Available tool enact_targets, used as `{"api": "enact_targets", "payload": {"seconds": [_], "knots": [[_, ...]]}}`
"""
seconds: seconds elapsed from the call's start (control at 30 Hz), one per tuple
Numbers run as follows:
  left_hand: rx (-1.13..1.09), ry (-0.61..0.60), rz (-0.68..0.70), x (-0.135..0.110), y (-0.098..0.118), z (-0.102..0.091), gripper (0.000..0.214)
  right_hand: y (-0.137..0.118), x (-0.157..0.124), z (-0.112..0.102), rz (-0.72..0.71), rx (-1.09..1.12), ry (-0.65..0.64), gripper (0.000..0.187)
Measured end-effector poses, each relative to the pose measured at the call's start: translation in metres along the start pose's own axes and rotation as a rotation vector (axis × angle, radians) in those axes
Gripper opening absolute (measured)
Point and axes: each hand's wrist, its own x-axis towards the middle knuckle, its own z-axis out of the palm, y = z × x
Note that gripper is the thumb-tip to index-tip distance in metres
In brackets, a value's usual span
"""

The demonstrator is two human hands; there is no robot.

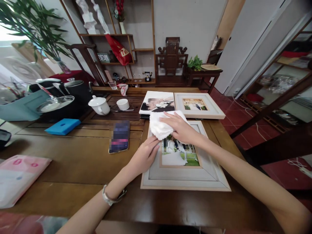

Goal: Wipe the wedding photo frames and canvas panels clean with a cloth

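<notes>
A pale wooden picture frame (156, 174) with a couple's photo (180, 154) lies flat on the table close to me. My right hand (179, 128) presses a folded white cloth (158, 125) onto the frame's upper left part, its fingers bent over the cloth. At the frame's left border, my left hand (146, 152) holds the side, its fingertips close to the cloth's lower edge. The cloth and my right hand hide the top of the photo. Behind lie a second framed photo (214, 105) and a white-edged portrait print (148, 95).
Left of the frame lies a phone (119, 136). Farther left are a blue sponge block (63, 126) and a pink-white packet (21, 175). A white lidded cup (99, 105) and a small white bowl (123, 104) stand on the tea tray (109, 116). A dark chair (280, 146) stands right.
</notes>
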Motion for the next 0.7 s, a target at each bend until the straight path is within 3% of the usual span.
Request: {"api": "enact_targets", "payload": {"seconds": [0.1,0.2,0.37,0.5,0.57,0.7], "knots": [[0.002,-0.028,-0.019,0.001,0.003,-0.003,0.032,0.003,0.008,0.003,-0.002,-0.034,-0.201,0.073],[0.003,-0.023,-0.009,0.0,0.002,-0.002,0.033,0.009,0.0,-0.008,0.018,-0.041,-0.261,0.066],[0.013,-0.014,-0.019,-0.003,-0.005,0.001,0.039,0.017,-0.038,-0.041,0.085,-0.069,-0.375,0.067],[0.016,-0.001,-0.021,-0.004,-0.007,0.002,0.039,0.007,-0.071,-0.064,0.078,0.048,-0.525,0.067],[0.015,0.004,-0.022,-0.004,-0.007,0.003,0.039,-0.003,-0.078,-0.062,0.091,0.054,-0.495,0.065],[0.007,0.012,-0.015,-0.004,-0.006,0.004,0.04,-0.029,-0.073,-0.031,0.218,-0.158,-0.237,0.055]]}}
